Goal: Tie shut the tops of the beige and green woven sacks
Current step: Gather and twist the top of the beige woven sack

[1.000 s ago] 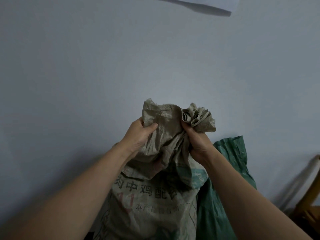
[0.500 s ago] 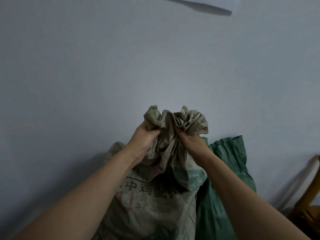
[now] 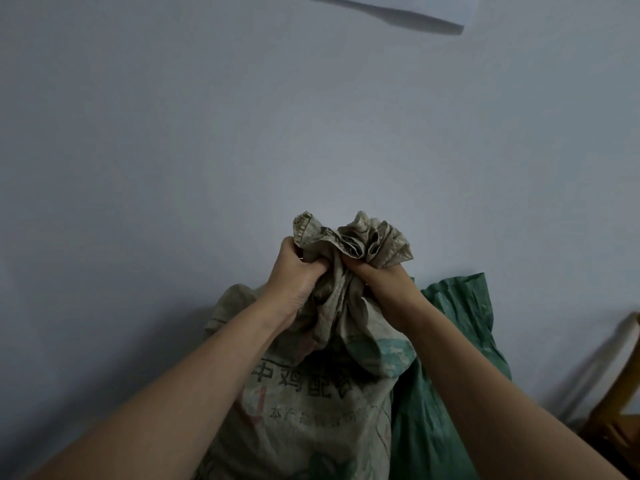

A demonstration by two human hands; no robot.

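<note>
Head view: we clench both our left hand (image 3: 298, 271) and right hand (image 3: 382, 284) round the gathered top of the beige sack (image 3: 311, 403), fingers (image 3: 313, 266) curled into its cloth. It stands against the wall (image 3: 207, 133), touching the green sack (image 3: 450, 341) on its right.

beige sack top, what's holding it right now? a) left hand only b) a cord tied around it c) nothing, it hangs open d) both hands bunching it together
d: the left hand and the right hand both grip the gathered mouth of the beige sack, the crumpled fabric sticking up above them; no cord shows.
</note>
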